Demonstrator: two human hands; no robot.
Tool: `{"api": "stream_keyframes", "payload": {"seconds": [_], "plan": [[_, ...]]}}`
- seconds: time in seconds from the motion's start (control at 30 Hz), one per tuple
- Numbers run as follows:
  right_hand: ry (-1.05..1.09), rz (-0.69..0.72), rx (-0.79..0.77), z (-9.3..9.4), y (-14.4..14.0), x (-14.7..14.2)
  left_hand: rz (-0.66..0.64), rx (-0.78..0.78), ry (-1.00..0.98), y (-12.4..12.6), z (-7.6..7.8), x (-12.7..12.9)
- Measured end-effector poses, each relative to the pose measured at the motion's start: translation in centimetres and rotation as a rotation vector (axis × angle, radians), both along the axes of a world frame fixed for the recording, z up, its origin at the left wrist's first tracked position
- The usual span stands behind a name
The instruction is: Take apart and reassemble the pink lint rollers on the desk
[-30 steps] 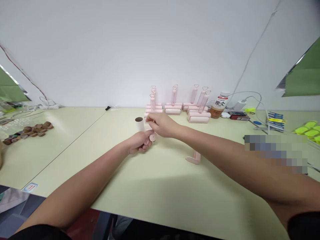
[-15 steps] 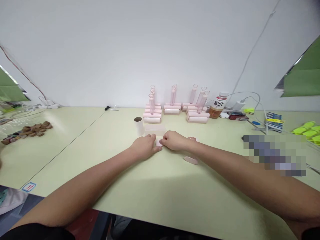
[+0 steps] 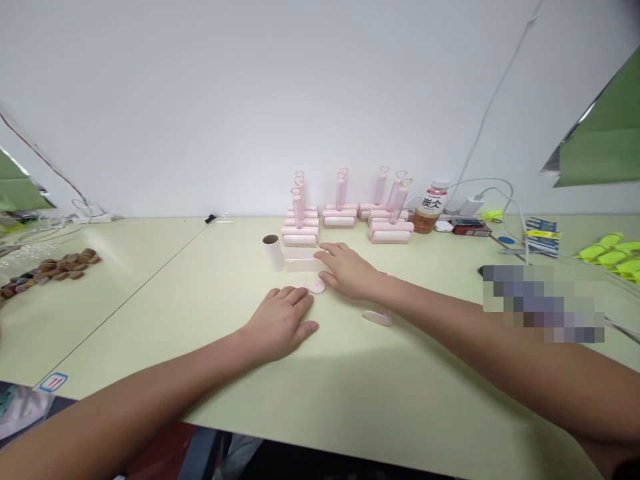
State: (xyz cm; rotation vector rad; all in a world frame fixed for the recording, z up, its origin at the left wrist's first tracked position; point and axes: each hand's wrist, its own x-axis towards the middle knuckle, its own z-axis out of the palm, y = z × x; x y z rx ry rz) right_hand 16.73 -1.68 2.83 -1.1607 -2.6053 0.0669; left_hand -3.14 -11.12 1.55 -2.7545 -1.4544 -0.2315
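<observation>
My left hand [image 3: 284, 321] rests palm down on the table [image 3: 320, 393], fingers apart and holding nothing. Just past its fingertips lies a small pink disc [image 3: 317, 286], with part of another pale piece beside the fingers. My right hand [image 3: 347, 272] is open above the table to the right of the disc, its fingertips near the end of a clear-and-pale rectangular cover [image 3: 303, 261]. A white cardboard tube [image 3: 273, 253] stands upright left of the cover. Under my right forearm lies a flat pink oval piece [image 3: 377, 318]; another pink part there is mostly hidden.
Several pink lint rollers [image 3: 300, 235] with heart-shaped loops stand along the wall. Right of them are a drink bottle [image 3: 430, 208], cables, a blue-yellow packet [image 3: 543, 237] and neon yellow pieces [image 3: 607, 250]. Brown pieces [image 3: 67, 263] lie far left.
My left hand has drawn back toward me and flattened on the table. My right hand has let go of the pink disc, opened and moved slightly right and away. The view has shifted a little.
</observation>
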Motion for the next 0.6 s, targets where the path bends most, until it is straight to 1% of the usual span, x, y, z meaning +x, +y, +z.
{"api": "stream_keyframes", "payload": {"seconds": [0.07, 0.2, 0.27, 0.33, 0.4, 0.47, 0.5, 0.6], "plan": [[-0.036, 0.027, 0.011, -0.4, 0.7, -0.3, -0.02, -0.023, -0.005, 0.2, -0.2, -0.3], [-0.039, 0.01, 0.009, -1.1, 1.1, -1.2, -0.018, -0.021, 0.015, 1.3, -0.3, -0.3], [-0.041, 0.001, 0.01, -1.0, 1.0, -1.4, -0.04, -0.01, 0.04, 1.6, -0.3, -0.1], [-0.046, -0.011, 0.005, -0.5, 0.8, -1.1, -0.063, -0.007, 0.055, 1.8, -0.3, 0.2], [-0.052, -0.024, 0.003, 0.3, 0.6, -0.1, -0.061, -0.014, 0.055, 2.0, -0.4, 0.5], [-0.069, -0.055, -0.015, 1.4, 0.1, 1.8, -0.04, -0.021, 0.044, 2.3, -0.4, 0.6], [-0.09, -0.097, -0.053, 1.9, -0.3, 3.0, -0.028, -0.025, 0.037, 2.4, -0.4, 0.7], [-0.098, -0.285, -0.199, 3.0, -2.1, 7.0, 0.006, -0.034, 0.014, 2.7, -0.4, 0.9]]}}
